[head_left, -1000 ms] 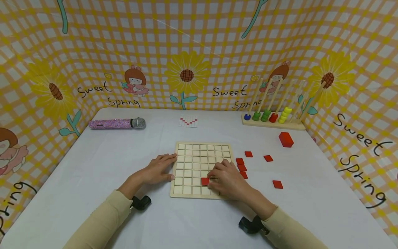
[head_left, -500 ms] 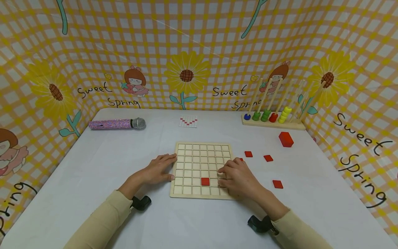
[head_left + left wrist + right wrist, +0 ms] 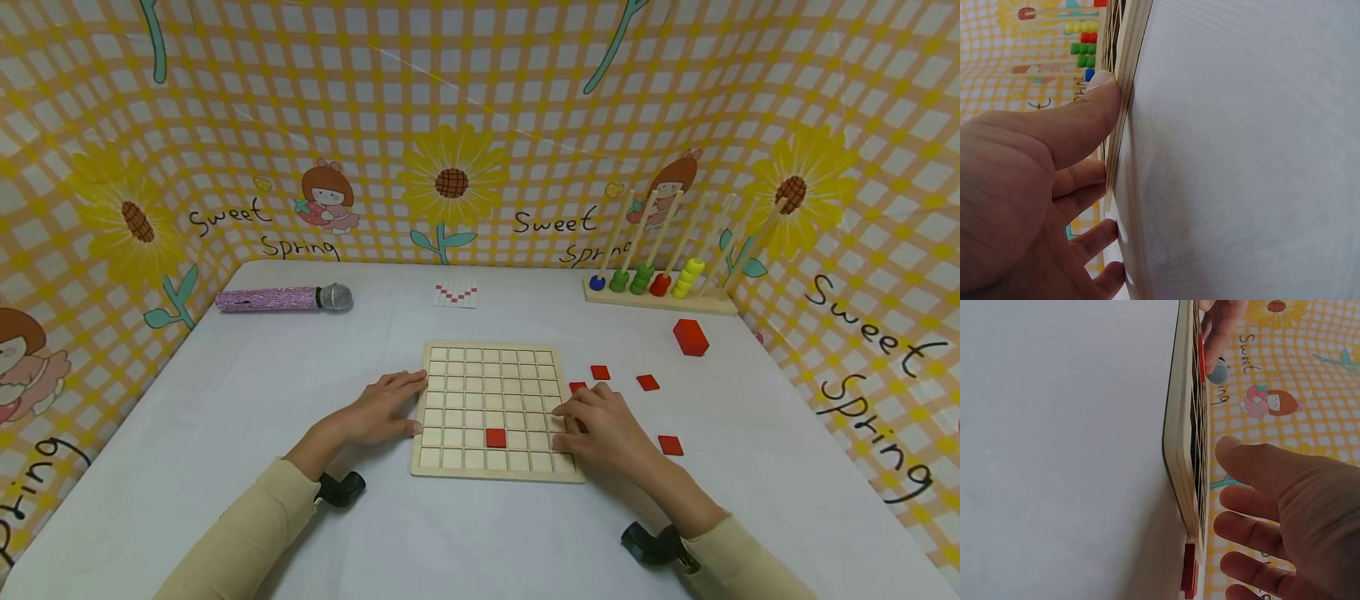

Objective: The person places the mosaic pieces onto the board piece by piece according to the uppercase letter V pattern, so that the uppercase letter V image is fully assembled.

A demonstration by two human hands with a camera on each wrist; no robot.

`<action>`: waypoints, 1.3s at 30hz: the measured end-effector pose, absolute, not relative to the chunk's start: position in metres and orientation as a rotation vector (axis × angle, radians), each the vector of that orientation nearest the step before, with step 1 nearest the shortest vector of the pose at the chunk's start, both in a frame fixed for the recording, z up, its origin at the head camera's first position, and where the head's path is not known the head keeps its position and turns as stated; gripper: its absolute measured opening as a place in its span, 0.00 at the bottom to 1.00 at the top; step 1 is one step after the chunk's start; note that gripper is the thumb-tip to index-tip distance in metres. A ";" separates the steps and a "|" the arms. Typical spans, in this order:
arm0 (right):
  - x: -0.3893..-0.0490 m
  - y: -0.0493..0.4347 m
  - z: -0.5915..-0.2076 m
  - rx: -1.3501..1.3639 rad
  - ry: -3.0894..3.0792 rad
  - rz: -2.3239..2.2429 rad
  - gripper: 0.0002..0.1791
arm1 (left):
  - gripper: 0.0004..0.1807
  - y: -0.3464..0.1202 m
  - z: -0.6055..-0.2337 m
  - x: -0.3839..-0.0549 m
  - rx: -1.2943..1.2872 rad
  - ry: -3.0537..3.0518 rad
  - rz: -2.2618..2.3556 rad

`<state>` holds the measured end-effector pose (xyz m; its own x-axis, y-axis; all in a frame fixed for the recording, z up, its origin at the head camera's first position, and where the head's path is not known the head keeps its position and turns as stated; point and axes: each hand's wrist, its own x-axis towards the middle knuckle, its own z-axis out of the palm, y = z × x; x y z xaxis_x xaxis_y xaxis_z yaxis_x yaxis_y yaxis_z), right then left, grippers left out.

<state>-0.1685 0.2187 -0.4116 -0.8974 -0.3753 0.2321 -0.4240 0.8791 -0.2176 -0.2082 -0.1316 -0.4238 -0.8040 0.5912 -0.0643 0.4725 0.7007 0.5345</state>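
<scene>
One red tile (image 3: 496, 437) (square) in pale wooden grid board (image 3: 474, 400); left fingers (image 3: 397, 382) spread against edge, right fingers (image 3: 1249, 532) loosely parted.

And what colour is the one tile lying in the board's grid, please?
The tile is red; the head view shows it best.

Checked cloth (image 3: 495, 100) wraps three sides!
Yellow sunflowers (image 3: 452, 183) bloom across it, above a white-covered desk (image 3: 465, 542).

The left hand (image 3: 378, 408) touches the left edge of a gridded wooden board (image 3: 474, 383) holding one red tile (image 3: 496, 437); the right hand (image 3: 606, 429) is over the board's right edge
</scene>
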 end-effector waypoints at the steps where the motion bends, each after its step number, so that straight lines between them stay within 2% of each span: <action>1: -0.169 0.221 -0.412 0.610 -2.868 0.389 0.20 | 0.39 -0.132 -0.424 -0.208 0.849 2.679 0.747; 23: -0.166 0.262 -0.415 0.484 -2.913 0.328 0.21 | 0.39 -0.132 -0.427 -0.210 0.843 2.679 0.753; 39: -0.169 0.269 -0.418 0.463 -2.936 0.344 0.19 | 0.39 -0.131 -0.425 -0.208 0.836 2.680 0.747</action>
<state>-0.1685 0.2693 -0.4184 -0.9412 -0.2849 0.1814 -0.3192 0.9260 -0.2016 -0.2084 -0.1311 -0.4248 -0.8091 0.5835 -0.0701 0.4630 0.7064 0.5354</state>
